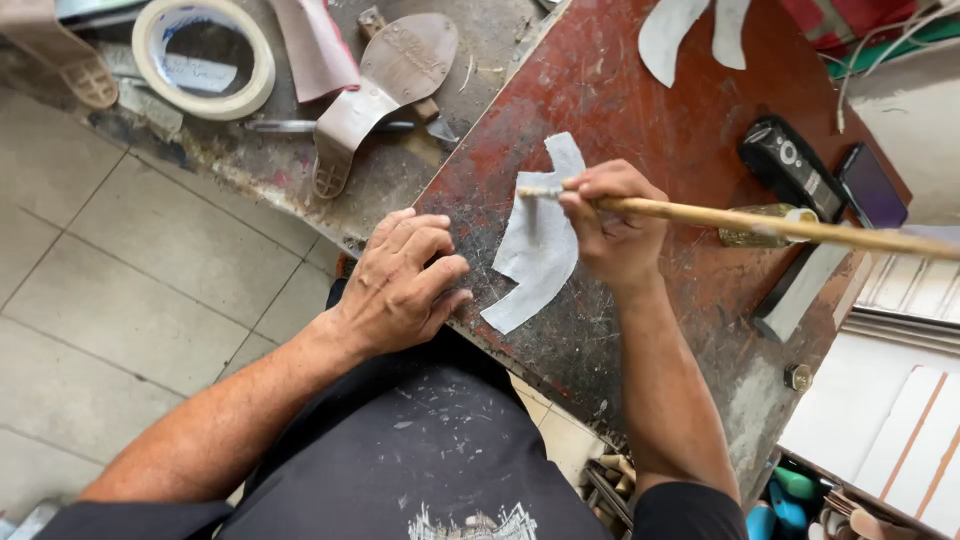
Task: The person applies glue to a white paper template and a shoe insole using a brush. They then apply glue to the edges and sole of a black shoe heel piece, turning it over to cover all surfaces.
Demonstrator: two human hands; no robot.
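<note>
While the camera looks straight down, the upper left of the frame shows a roll of tape (204, 58) lying flat on a grimy ledge, and just right of it a tan shoe sole (385, 85) resting on its back, both set out of the working area.

Left of centre, the left hand (405, 285) lies palm down on the near edge of the red, scarred table (690, 130). Fingers pressed together and curled slightly; they grip nothing. They sit beside the pale cut piece (540, 240), touching or nearly touching its left edge, cannot tell which. Judged: the hand braces the body and steadies the work.

The pale cut piece lies flat at the frame's centre, so its whole face is open to the brush.

Right of centre, the right hand (615, 225) has its fingers pinching a long wooden-handled brush (760, 222) near its head, held low and almost level, tip on the upper part of the piece. The short grip likely gives control.

Upper centre-right: two more pale pieces (690, 30) laid apart. Far right: a black device (790, 165) and a dark phone (872, 185), near the table's far edge.
</note>
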